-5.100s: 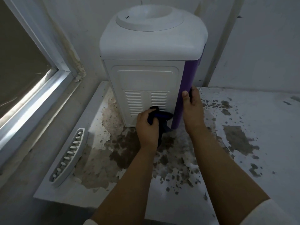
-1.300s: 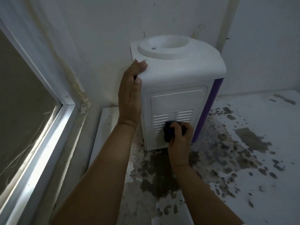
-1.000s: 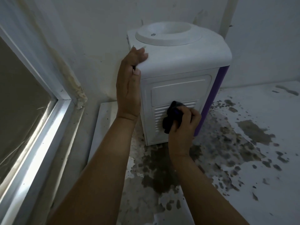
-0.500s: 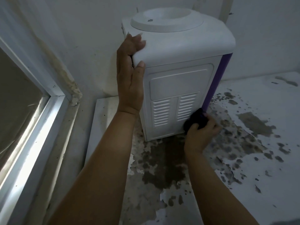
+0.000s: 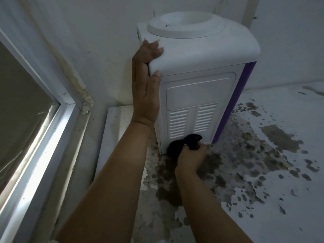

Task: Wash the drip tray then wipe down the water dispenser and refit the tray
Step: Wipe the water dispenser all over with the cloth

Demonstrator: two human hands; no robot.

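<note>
Dark cloth, bunched tight in the right hand, sits at the bottom edge of the water dispenser, whose vented panel rises straight above it, while the left hand grips the top corner.

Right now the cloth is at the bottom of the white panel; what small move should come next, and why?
Probably sweep the cloth up over the vent slats. The right hand presses it at the panel's bottom edge, and the left hand steadies the dispenser at its top corner.
</note>
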